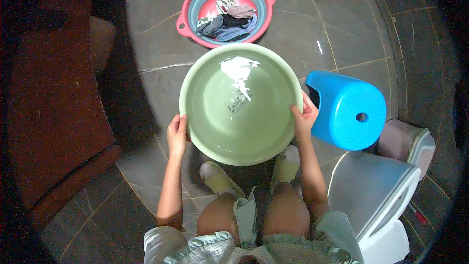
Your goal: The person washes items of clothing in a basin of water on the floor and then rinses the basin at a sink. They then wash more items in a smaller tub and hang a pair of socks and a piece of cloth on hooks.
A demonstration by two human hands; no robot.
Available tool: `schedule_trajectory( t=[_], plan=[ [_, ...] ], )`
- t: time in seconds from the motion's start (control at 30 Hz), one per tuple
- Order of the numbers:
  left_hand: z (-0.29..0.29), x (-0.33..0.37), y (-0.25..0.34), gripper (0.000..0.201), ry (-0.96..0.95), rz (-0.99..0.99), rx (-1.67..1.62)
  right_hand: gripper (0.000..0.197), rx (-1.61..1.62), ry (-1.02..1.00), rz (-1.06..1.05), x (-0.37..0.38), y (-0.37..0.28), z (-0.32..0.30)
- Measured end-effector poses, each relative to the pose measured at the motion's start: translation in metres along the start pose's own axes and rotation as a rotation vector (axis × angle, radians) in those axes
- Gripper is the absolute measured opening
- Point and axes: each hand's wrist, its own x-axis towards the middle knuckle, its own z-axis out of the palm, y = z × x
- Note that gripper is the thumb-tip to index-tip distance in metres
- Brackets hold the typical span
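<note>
A water-filled green basin (244,160) is clamped at its sides by the left hand (176,130) and right hand (306,116), with a pink tub (186,11) on the far side.

- Round pale-green plastic basin (239,159): smooth, glossy
- Oval pink-and-grey plastic tub (187,6): smooth
- Crumpled multicoloured cloth pile (233,20): matt
- Rounded blue plastic stool (354,95): smooth, shiny
- Dark grey tile floor (308,32): smooth, faintly glossy

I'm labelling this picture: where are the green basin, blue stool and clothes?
Green basin (183,93), head view: left rim.
Blue stool (358,101), head view: seat.
Clothes (235,21), head view: dark piece mid-pile.
</note>
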Motion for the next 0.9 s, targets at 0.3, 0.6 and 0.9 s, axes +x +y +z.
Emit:
schedule_trajectory(
  t=[0.3,0.6,0.9],
  plan=[
    [-0.045,-0.096,0.092,0.026,0.015,0.016,-0.021,0.043,-0.003,-0.031,-0.002,-0.040,-0.138,-0.009],
    [-0.116,-0.236,0.238,0.025,0.056,0.049,-0.129,0.045,0.041,-0.115,0.007,-0.088,-0.366,-0.018],
    [-0.185,-0.377,0.411,0.028,0.214,0.049,-0.250,0.048,0.042,-0.260,0.004,-0.112,-0.590,-0.008]
  ],
)
